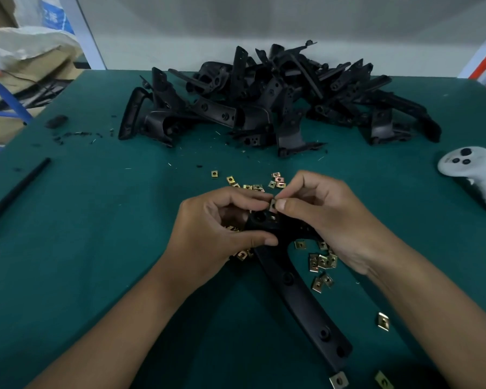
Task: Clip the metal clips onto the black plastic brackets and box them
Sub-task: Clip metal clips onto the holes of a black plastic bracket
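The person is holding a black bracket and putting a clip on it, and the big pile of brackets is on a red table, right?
Not quite: the table is green, not red, as the head view shows. The rest holds: both hands hold a black bracket and the right hand pinches a clip onto it.

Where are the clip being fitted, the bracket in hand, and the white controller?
clip (272,204), head view, its face between the fingertips.
bracket (300,301), head view, mid-arm below the hands.
white controller (477,175), head view, its body below the buttons.
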`<control>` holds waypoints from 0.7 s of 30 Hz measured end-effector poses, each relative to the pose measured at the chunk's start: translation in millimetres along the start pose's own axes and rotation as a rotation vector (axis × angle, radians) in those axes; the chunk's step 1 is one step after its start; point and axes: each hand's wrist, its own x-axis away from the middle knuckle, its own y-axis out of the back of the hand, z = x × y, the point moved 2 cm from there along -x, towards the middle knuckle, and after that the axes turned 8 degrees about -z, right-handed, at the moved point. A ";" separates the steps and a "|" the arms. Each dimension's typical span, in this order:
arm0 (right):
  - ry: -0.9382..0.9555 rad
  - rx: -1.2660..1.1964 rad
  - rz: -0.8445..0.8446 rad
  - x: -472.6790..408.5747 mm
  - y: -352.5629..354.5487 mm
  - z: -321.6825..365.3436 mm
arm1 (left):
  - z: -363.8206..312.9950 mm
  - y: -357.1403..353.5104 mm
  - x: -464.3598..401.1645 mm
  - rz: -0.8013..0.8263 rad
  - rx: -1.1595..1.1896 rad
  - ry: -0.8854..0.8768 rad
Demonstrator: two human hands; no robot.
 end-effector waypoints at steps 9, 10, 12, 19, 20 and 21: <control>0.040 0.039 0.002 -0.3 0.8 -2.5 | 0.4 -1.3 0.3 -0.004 -0.043 -0.043; 0.048 0.047 0.001 -0.6 1.0 -3.1 | 0.6 -1.4 0.4 -0.003 -0.042 -0.045; 0.050 0.055 0.014 -1.7 2.2 -3.7 | -0.2 -1.1 0.7 -0.002 -0.037 -0.055; 0.057 0.078 0.099 -1.2 2.7 -4.7 | 1.1 1.6 0.4 -0.023 -0.002 0.010; 0.053 0.084 0.102 -1.4 2.8 -4.4 | 1.9 1.8 0.6 -0.026 -0.001 0.017; 0.044 0.082 0.110 -2.2 3.5 -3.8 | 2.5 1.9 0.7 -0.026 -0.004 0.019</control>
